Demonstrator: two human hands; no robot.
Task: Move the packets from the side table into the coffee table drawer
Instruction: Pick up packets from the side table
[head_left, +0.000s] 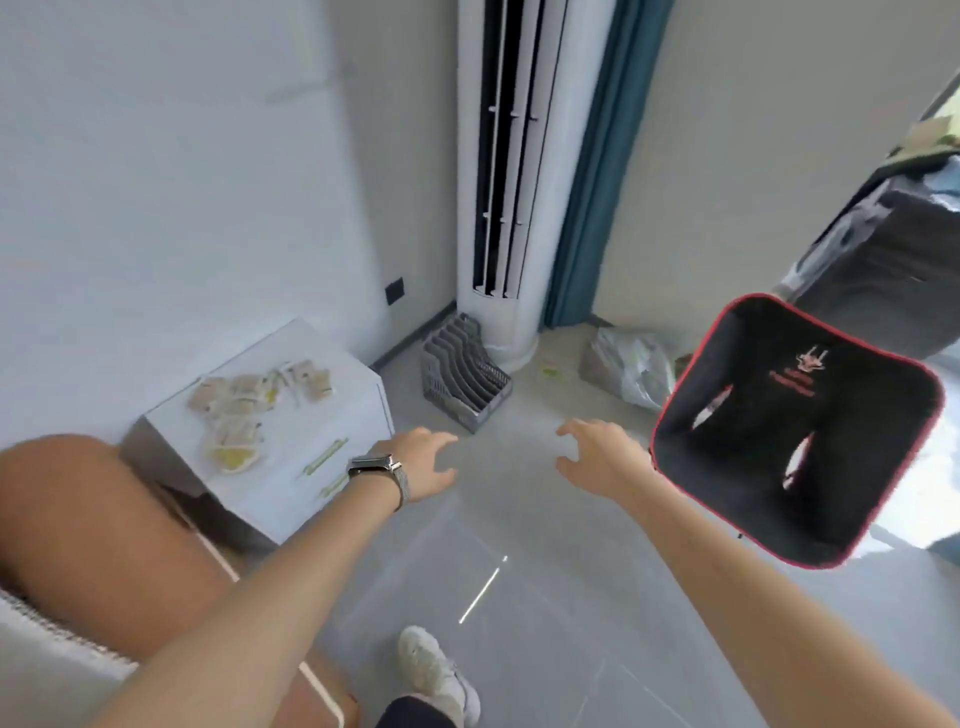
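left hand: fingers loosely spread, holding nothing | right hand: same, empty | packets: heaped on white side table, 10 o'clock of left hand | file rack at 12 | black chair at 3

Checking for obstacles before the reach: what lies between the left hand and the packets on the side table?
In the head view, only bare white tabletop separates the left hand from the packets.

beige-and-yellow packets, white side table, red-edged black chair
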